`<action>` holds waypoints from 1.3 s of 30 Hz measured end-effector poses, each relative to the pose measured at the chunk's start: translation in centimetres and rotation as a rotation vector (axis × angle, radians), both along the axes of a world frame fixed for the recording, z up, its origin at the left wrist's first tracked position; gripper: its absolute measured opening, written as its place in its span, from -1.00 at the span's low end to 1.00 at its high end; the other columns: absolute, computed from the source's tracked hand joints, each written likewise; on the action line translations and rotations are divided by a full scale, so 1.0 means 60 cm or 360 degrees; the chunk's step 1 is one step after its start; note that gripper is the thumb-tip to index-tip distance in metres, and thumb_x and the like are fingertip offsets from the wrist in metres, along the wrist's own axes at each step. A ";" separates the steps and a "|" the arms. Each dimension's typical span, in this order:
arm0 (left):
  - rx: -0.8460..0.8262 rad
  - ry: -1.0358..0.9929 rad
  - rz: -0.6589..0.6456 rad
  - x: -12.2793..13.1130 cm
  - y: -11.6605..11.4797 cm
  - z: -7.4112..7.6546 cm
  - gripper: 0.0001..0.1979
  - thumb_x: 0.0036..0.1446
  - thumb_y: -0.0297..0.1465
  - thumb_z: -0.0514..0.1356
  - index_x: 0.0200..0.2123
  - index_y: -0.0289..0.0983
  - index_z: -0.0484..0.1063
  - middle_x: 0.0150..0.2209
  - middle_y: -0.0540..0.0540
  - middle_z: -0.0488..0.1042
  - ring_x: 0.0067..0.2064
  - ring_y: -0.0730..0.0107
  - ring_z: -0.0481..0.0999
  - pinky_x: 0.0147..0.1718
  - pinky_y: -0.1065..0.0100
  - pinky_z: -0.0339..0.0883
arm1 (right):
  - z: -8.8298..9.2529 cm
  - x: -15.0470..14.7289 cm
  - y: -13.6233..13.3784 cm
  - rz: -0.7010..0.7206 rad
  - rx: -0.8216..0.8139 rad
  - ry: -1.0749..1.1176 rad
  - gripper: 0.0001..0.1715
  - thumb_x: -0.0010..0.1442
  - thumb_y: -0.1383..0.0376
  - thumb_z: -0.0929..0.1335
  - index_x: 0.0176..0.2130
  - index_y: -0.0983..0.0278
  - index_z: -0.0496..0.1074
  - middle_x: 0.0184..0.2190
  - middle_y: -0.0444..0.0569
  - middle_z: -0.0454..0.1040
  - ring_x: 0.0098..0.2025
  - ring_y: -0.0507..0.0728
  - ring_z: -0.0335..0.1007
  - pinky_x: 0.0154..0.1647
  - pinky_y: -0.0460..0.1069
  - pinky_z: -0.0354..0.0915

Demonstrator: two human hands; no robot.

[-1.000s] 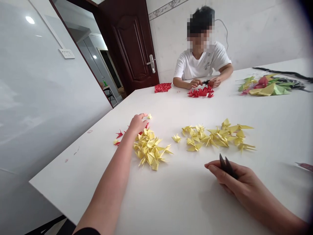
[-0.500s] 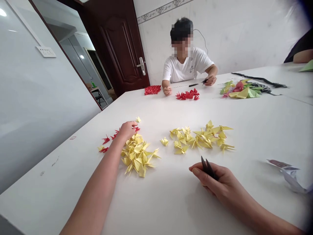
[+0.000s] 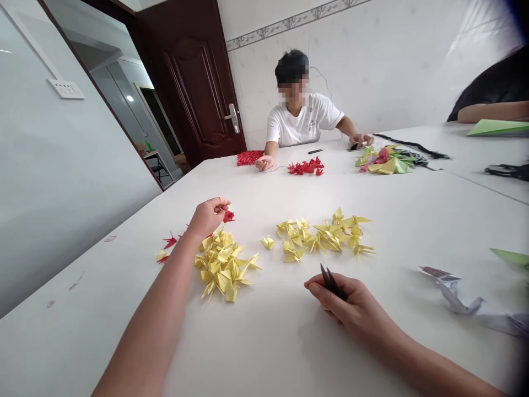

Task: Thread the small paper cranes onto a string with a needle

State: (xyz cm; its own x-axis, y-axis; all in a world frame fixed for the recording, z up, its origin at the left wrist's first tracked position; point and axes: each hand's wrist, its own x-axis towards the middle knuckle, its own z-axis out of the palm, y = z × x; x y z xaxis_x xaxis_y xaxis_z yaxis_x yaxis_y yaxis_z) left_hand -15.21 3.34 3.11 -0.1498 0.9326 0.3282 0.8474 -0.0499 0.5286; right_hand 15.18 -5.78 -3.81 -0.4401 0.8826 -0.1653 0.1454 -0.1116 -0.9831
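My left hand is stretched out past the near yellow pile, its fingers pinched on a small pale yellow paper crane that is mostly hidden by them. A red paper crane lies just below those fingertips. Under and beside my left forearm sits the heap of yellow paper cranes. My right hand rests above the table at the right, closed around black tweezers whose two tips point up and stand slightly apart, with nothing between them.
More yellow cranes spread across the middle, with a single one to their left. A few red cranes lie left of my arm. Across the table, a person sits by red cranes and a multicoloured pile. Grey-white folded paper lies right.
My left fingers have reached forward and closed over the pale yellow crane. The person opposite has moved a hand towards the multicoloured pile. The view has turned slightly right.
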 end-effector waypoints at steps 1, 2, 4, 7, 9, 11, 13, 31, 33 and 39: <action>0.0009 -0.0017 -0.0013 0.004 -0.002 0.005 -0.68 -0.02 -0.44 0.11 -0.16 -0.32 0.46 -0.16 -0.14 0.54 -0.17 0.29 0.52 -0.07 0.25 0.37 | -0.001 0.000 0.000 -0.0003 0.0007 0.0012 -0.57 0.06 -0.05 0.31 -0.41 0.28 0.36 -0.65 -0.24 0.03 -0.60 -0.03 -0.08 -0.61 -0.09 -0.09; 0.0017 -0.0049 -0.0025 0.009 -0.005 0.008 -0.69 -0.03 -0.43 0.12 -0.17 -0.32 0.47 -0.16 -0.14 0.54 -0.17 0.27 0.52 -0.06 0.21 0.37 | -0.002 0.000 0.001 -0.0006 0.0013 0.0025 -0.57 0.06 -0.05 0.32 -0.42 0.28 0.36 -0.65 -0.24 0.04 -0.60 -0.03 -0.08 -0.61 -0.09 -0.09; 0.0007 -0.0181 -0.0099 0.030 -0.015 0.013 -0.70 -0.06 -0.41 0.15 -0.20 -0.33 0.47 -0.18 -0.15 0.53 -0.18 0.24 0.52 -0.08 0.17 0.38 | -0.005 0.000 0.001 -0.0023 0.0028 0.0070 -0.59 0.07 -0.03 0.32 -0.42 0.29 0.37 -0.64 -0.23 0.07 -0.59 -0.04 -0.06 -0.62 -0.10 -0.07; -0.0137 -0.0462 -0.0464 0.093 -0.046 0.015 -0.72 -0.07 -0.41 0.17 -0.22 -0.33 0.46 -0.25 -0.12 0.52 -0.24 0.29 0.52 -0.19 0.25 0.42 | -0.008 -0.001 0.003 -0.0139 0.0014 0.0210 -0.59 0.12 -0.02 0.31 -0.32 0.29 0.39 -0.59 -0.21 0.12 -0.59 -0.05 -0.02 -0.62 -0.12 -0.04; -0.0364 -0.0477 -0.0766 0.146 -0.077 0.015 -0.75 -0.01 -0.41 0.13 -0.22 -0.30 0.47 -0.30 -0.09 0.52 -0.30 0.36 0.51 -0.27 0.32 0.42 | -0.007 -0.001 0.004 -0.0260 -0.0040 0.0326 -0.55 0.13 -0.03 0.30 -0.17 0.26 0.37 -0.53 -0.21 0.16 -0.60 -0.07 -0.01 -0.64 -0.14 -0.04; -0.0478 -0.0356 -0.0944 0.191 -0.108 0.015 -0.75 0.03 -0.44 0.09 -0.21 -0.26 0.48 -0.29 -0.07 0.50 -0.30 0.40 0.48 -0.32 0.39 0.38 | -0.005 -0.001 0.005 -0.0344 -0.0092 0.0400 -0.49 0.11 -0.04 0.30 -0.08 0.24 0.32 -0.52 -0.22 0.18 -0.62 -0.08 -0.02 -0.66 -0.14 -0.06; -0.0481 -0.0266 -0.1024 0.220 -0.130 0.014 -0.73 0.05 -0.46 0.07 -0.19 -0.22 0.48 -0.28 -0.06 0.48 -0.31 0.43 0.46 -0.34 0.42 0.35 | -0.004 -0.001 0.007 -0.0356 -0.0093 0.0410 -0.47 0.10 -0.04 0.32 -0.08 0.25 0.32 -0.57 -0.24 0.15 -0.63 -0.08 -0.03 -0.66 -0.15 -0.07; -0.0521 -0.0508 -0.0876 0.235 -0.152 -0.024 -0.58 0.11 -0.40 0.09 0.07 -0.15 0.25 -0.12 -0.09 0.37 -0.20 0.38 0.43 -0.20 0.30 0.37 | -0.002 -0.008 0.011 -0.0261 0.0207 0.0339 -0.72 0.05 0.16 0.35 -0.53 0.32 0.37 -0.64 -0.20 0.22 -0.57 -0.05 0.01 -0.56 -0.12 0.02; -0.0545 -0.0613 -0.0838 0.233 -0.151 -0.028 -0.57 0.11 -0.37 0.11 0.09 -0.16 0.23 -0.12 -0.10 0.39 -0.16 0.35 0.44 -0.16 0.26 0.36 | 0.001 -0.007 0.010 -0.0303 0.0153 0.0395 -0.68 0.05 0.11 0.35 -0.53 0.31 0.35 -0.69 -0.23 0.14 -0.62 -0.06 -0.03 -0.61 -0.12 -0.03; -0.0669 -0.1020 -0.0830 0.256 -0.137 -0.029 -0.69 0.06 -0.30 0.19 -0.11 -0.27 0.38 -0.26 -0.08 0.49 -0.22 0.35 0.48 -0.22 0.29 0.37 | -0.001 -0.001 0.021 -0.0490 0.0070 0.0572 -0.60 0.03 -0.01 0.36 -0.43 0.29 0.37 -0.74 -0.29 0.08 -0.69 -0.07 -0.07 -0.70 -0.13 -0.10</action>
